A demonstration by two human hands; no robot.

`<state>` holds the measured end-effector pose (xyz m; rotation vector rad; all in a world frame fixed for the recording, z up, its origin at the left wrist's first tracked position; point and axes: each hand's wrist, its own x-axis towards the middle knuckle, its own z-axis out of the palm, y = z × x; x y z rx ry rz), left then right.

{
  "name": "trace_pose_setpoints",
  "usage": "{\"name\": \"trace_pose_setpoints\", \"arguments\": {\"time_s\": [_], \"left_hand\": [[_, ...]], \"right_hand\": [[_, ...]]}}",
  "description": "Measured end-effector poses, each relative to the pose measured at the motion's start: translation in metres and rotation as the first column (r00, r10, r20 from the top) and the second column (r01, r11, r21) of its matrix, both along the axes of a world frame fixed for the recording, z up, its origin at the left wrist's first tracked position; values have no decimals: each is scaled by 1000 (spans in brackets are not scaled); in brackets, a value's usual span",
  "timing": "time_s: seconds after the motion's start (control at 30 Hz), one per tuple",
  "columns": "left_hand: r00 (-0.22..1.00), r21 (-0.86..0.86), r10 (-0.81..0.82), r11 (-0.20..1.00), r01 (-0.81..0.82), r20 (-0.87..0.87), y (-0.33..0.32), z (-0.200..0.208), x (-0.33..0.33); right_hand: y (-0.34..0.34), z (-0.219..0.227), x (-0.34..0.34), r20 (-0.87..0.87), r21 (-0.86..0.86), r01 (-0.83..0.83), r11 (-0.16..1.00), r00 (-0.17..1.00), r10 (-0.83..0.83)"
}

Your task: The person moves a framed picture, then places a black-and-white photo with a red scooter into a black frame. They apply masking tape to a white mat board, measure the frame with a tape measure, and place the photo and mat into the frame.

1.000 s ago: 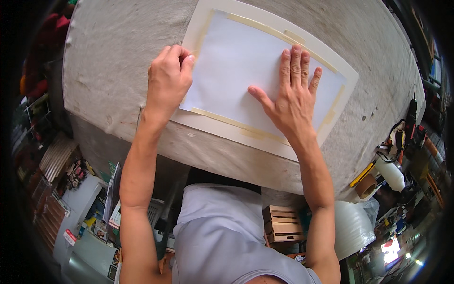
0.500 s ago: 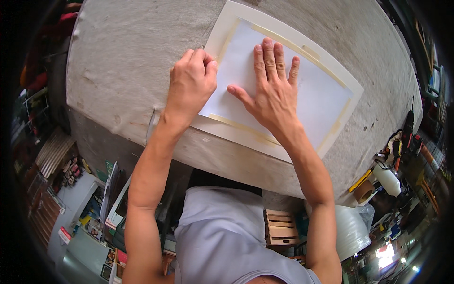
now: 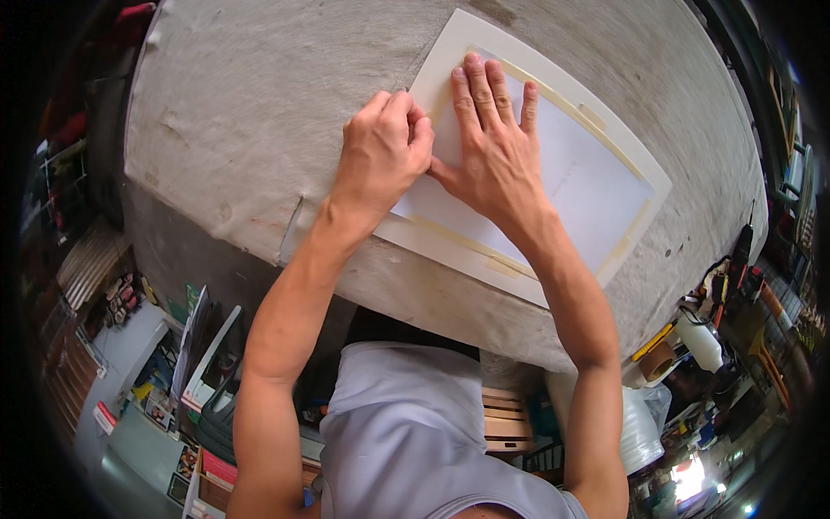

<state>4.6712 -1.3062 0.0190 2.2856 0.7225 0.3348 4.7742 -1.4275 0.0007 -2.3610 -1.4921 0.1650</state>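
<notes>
- Your left hand is at the left edge of the off-white board; its fingers are curled in, the thumb closed against the index finger. Whether they pinch a tape end cannot be confirmed, as the knuckles mask the fingertips.
- Your right hand lies palm down on the white sheet, near its left end. Fingers are extended: three close together, the little finger set apart, the thumb pointing out toward your left hand.
- The sheet lies on the larger board, with strips of pale yellow tape along its borders.
- The board rests on the grey, stained work table, turned so that its near edge slopes down to your right.
- At the table's right side you have a yellow-handled tool, a brown roll and a white bottle.
- Below the table, to the right of your torso, is a slatted wooden crate.
</notes>
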Motion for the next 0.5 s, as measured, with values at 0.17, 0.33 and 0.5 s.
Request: {"name": "trace_pose_setpoints", "arguments": {"time_s": [0.17,0.33,0.5], "left_hand": [[1000,-15,0,1000,0,6,2,0,0],[1000,-76,18,997,-17,16,2,3,2],[1000,-38,23,999,-23,-3,5,1,1]], "right_hand": [[6,2,3,16,-6,-17,1000,1000,17],[10,4,3,42,-13,-22,1000,999,22],[13,12,2,55,-32,-18,999,998,20]]}}
